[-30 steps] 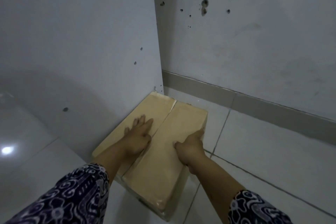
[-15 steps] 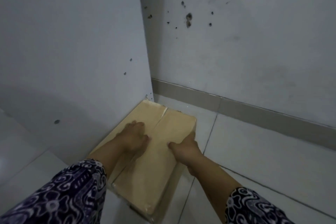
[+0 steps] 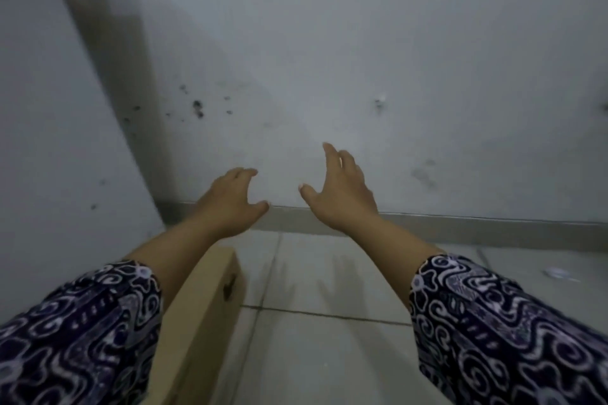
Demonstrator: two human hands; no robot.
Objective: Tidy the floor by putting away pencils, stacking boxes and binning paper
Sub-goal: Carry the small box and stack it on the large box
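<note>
- Hovering mid-frame: left hand [image 3: 230,204] and right hand [image 3: 342,194], fingers [image 3: 332,158] spread, gripping nothing.
- Sitting lower left: cardboard box [image 3: 204,299], looking stiff, light; gripping opposite sides probably best.

A single head-worn camera looks forward and slightly down from above the person's outstretched arms, facing a white wall [image 3: 394,43] and its grey skirting [image 3: 460,227]. It sits close to the tiled floor [image 3: 329,355], probably at crouching height, though motion blur makes this uncertain. A cardboard box [image 3: 204,299] edges in at lower left. No second view exists.
</note>
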